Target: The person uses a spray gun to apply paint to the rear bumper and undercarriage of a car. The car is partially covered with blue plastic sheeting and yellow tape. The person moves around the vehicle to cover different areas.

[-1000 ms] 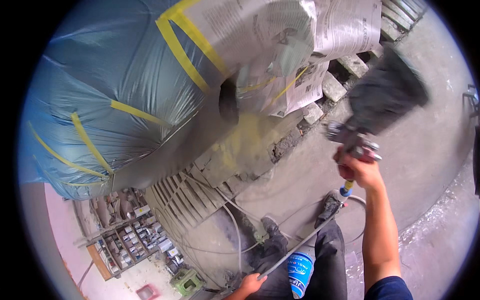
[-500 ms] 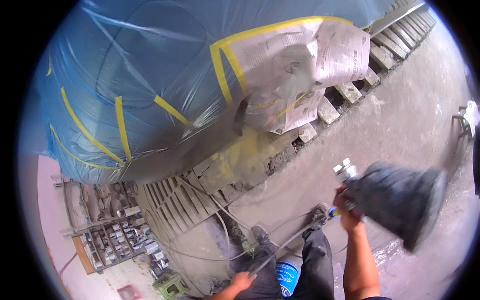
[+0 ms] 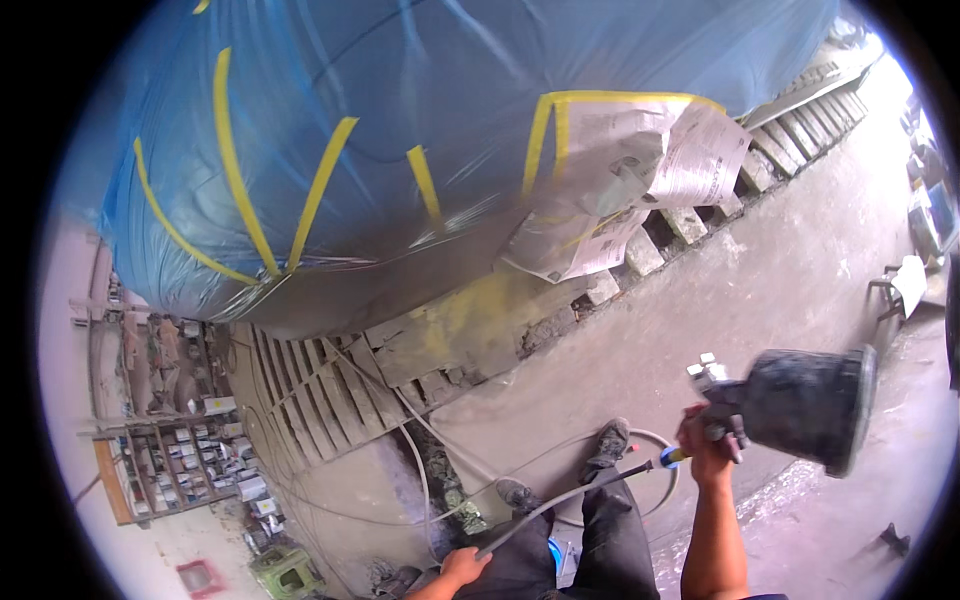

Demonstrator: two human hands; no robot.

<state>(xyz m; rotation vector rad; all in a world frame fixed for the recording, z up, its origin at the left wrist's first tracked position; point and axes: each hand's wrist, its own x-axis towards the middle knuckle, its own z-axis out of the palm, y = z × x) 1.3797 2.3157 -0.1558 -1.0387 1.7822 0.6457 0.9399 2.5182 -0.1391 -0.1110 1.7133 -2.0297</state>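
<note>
My right hand (image 3: 705,448) is wrapped round the handle of a spray gun (image 3: 715,390) with a large black cup (image 3: 808,408) on it. The gun's metal nozzle end points away from me, toward the far left. A grey air hose (image 3: 570,493) runs from a blue and yellow fitting (image 3: 676,456) under the grip across my legs. My left hand (image 3: 464,567) closes round that hose near the lower edge. Ahead stands a large shape under blue plastic sheeting (image 3: 420,60), with yellow tape strips and taped newspaper (image 3: 690,165). Its lower strip is bare and greyish.
Slatted floor grating (image 3: 310,400) runs beneath the covered shape. Hose loops (image 3: 660,510) lie about my feet. At the left is a shelf of small boxes (image 3: 190,455), with a green stool (image 3: 285,572) and a red stool (image 3: 200,578). A small stool with white material (image 3: 908,285) stands at the right.
My view has turned left, so the covered shape sits further right. The spray gun and its cup look more level. More of the hose near the grip shows, and the blue bucket is mostly hidden.
</note>
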